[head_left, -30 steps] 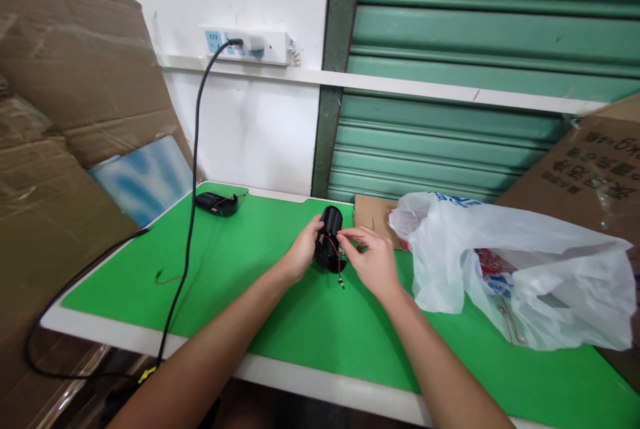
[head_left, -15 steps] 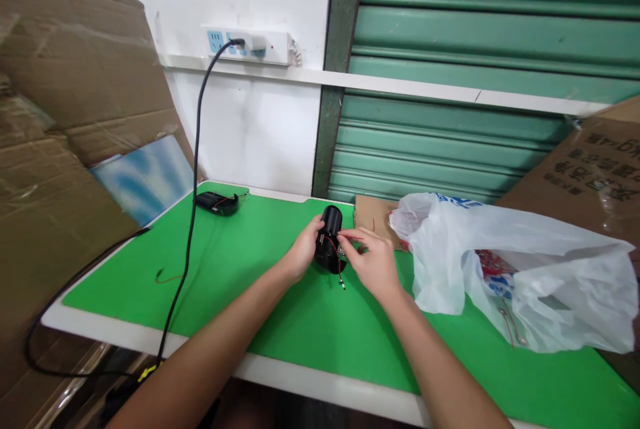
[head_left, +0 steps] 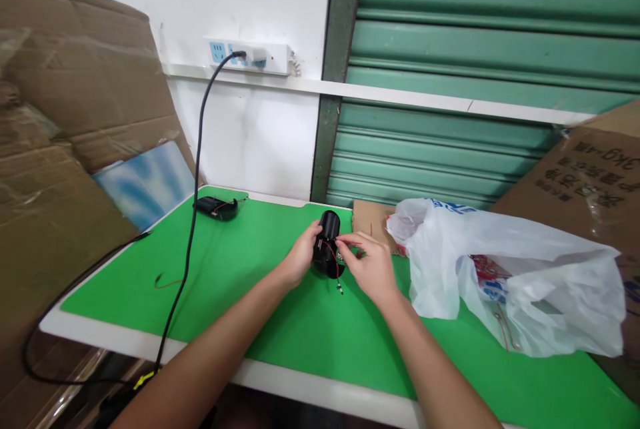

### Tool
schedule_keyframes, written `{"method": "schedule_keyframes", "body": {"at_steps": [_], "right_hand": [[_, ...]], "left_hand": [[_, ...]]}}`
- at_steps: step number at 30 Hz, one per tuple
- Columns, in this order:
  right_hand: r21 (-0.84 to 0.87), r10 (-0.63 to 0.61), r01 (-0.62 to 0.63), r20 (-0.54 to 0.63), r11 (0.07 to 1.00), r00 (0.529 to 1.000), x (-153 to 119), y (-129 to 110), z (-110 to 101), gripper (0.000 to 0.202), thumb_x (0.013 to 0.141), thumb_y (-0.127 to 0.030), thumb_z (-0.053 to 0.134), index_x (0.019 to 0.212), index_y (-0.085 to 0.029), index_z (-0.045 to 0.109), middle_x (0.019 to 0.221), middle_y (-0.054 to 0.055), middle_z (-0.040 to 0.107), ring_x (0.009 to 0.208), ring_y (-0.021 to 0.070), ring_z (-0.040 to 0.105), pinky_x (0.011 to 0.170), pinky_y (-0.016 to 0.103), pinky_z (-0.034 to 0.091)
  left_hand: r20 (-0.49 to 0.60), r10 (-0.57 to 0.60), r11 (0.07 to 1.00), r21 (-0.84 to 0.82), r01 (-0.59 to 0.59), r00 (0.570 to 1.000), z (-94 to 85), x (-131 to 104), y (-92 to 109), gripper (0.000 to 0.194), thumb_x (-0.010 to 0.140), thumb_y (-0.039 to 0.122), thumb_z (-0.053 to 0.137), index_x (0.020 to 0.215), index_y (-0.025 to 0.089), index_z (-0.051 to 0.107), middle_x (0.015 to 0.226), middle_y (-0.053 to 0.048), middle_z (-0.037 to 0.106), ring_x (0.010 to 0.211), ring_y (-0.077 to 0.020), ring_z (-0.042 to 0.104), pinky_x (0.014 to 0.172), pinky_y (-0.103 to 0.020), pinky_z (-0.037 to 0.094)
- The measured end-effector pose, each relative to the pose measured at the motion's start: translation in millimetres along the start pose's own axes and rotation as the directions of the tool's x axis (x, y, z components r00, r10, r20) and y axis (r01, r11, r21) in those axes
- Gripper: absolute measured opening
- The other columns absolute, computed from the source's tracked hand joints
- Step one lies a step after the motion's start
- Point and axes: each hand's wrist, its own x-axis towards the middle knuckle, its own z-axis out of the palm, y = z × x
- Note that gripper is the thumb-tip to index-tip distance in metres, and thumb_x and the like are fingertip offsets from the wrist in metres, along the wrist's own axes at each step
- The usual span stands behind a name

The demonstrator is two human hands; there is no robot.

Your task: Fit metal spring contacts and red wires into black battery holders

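My left hand [head_left: 301, 257] is wrapped round the left side of a black plastic housing [head_left: 330, 225], holding it tilted above the green mat. A thin red wire [head_left: 330, 250] curves across the housing and hangs down to a small white-and-black end piece [head_left: 341, 289]. At the housing's right edge, my right hand [head_left: 369, 262] is closed in a pinch, with a short red wire end [head_left: 350, 243] showing at its fingertips. Something small and silvery shows beside these fingers, too small to make out. What the left fingers grip behind the housing is hidden.
A similar black housing with wires [head_left: 217, 207] lies at the back left, and a loose wire [head_left: 169, 283] nearer. A black cable [head_left: 199, 149] runs from the power strip [head_left: 275, 59] across the mat's left. At right sit a white plastic bag [head_left: 450, 249] and cardboard [head_left: 370, 214].
The camera view has tilted slightly, shifting the scene a little downward. Both hands keep nearly the same hold on the housing and wire.
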Motion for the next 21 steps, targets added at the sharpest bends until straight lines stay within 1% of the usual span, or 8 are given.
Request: {"method": "schedule_keyframes", "body": {"at_steps": [4, 6, 11, 15, 18, 21], "right_hand": [[-0.031, 0.003, -0.002, 0.025, 1.0, 1.0, 0.2, -2.0, -1.1, 0.015, 0.093, -0.023, 0.063, 0.095, -0.019, 0.077, 0.09, 0.001, 0.071, 0.077, 0.0077, 0.066, 0.067, 0.016, 0.048], [-0.045, 0.004, -0.003, 0.03, 0.999, 1.0, 0.2, -3.2, -1.5, 0.016, 0.093, -0.023, 0.062, 0.095, -0.019, 0.077, 0.09, 0.001, 0.071, 0.077, 0.0082, 0.066, 0.067, 0.017, 0.048], [-0.111, -0.002, 0.009, 0.057, 0.994, 0.998, 0.2, -2.9, -2.3, 0.015, 0.094, -0.022, 0.061, 0.095, -0.019, 0.076, 0.09, 0.002, 0.07, 0.079, 0.0092, 0.066, 0.069, 0.018, 0.047], [-0.167, -0.027, 0.038, 0.067, 0.985, 0.997, 0.1, -2.1, -3.2, 0.015, 0.094, -0.02, 0.06, 0.094, -0.018, 0.075, 0.09, 0.003, 0.07, 0.081, 0.0106, 0.067, 0.071, 0.019, 0.047], [-0.145, -0.025, 0.031, 0.044, 0.989, 0.999, 0.3, -2.8, -4.5, 0.016, 0.094, -0.021, 0.059, 0.093, -0.017, 0.075, 0.09, 0.003, 0.07, 0.081, 0.0107, 0.066, 0.068, 0.019, 0.046], [-0.117, -0.008, 0.012, 0.028, 0.993, 1.0, 0.1, -3.7, -5.0, 0.015, 0.094, -0.021, 0.06, 0.093, -0.018, 0.075, 0.091, 0.003, 0.07, 0.08, 0.01, 0.066, 0.066, 0.018, 0.045]], "left_hand": [[0.003, 0.032, 0.999, -0.008, -0.032, 0.999, -0.6, 1.4, -1.9, 0.038, 0.082, 0.031, 0.056, 0.117, 0.016, 0.063, 0.097, -0.003, 0.074, 0.104, -0.0234, 0.066, 0.096, -0.031, 0.046], [0.005, 0.047, 0.999, 0.0, -0.047, 0.999, -0.7, 1.1, -2.7, 0.038, 0.082, 0.03, 0.056, 0.117, 0.016, 0.063, 0.098, -0.003, 0.074, 0.106, -0.0232, 0.066, 0.098, -0.031, 0.045], [0.019, 0.047, 0.999, 0.009, -0.048, 0.999, -0.8, 0.3, -4.5, 0.034, 0.084, 0.031, 0.058, 0.115, 0.017, 0.061, 0.095, -0.002, 0.073, 0.102, -0.0221, 0.066, 0.093, -0.03, 0.047], [0.01, 0.073, 0.997, 0.01, -0.073, 0.997, -1.2, 2.9, -6.7, 0.025, 0.088, 0.031, 0.056, 0.108, 0.017, 0.061, 0.091, -0.002, 0.072, 0.102, -0.0208, 0.066, 0.094, -0.029, 0.047], [0.009, 0.098, 0.995, 0.033, -0.098, 0.995, -2.0, 5.7, -7.8, 0.019, 0.093, 0.032, 0.052, 0.101, 0.017, 0.062, 0.09, -0.002, 0.071, 0.1, -0.0193, 0.067, 0.089, -0.027, 0.048], [0.002, 0.092, 0.995, 0.048, -0.092, 0.996, -2.5, 7.0, -8.0, 0.018, 0.094, 0.034, 0.053, 0.095, 0.018, 0.061, 0.085, -0.002, 0.07, 0.091, -0.0185, 0.066, 0.082, -0.026, 0.049]]}}
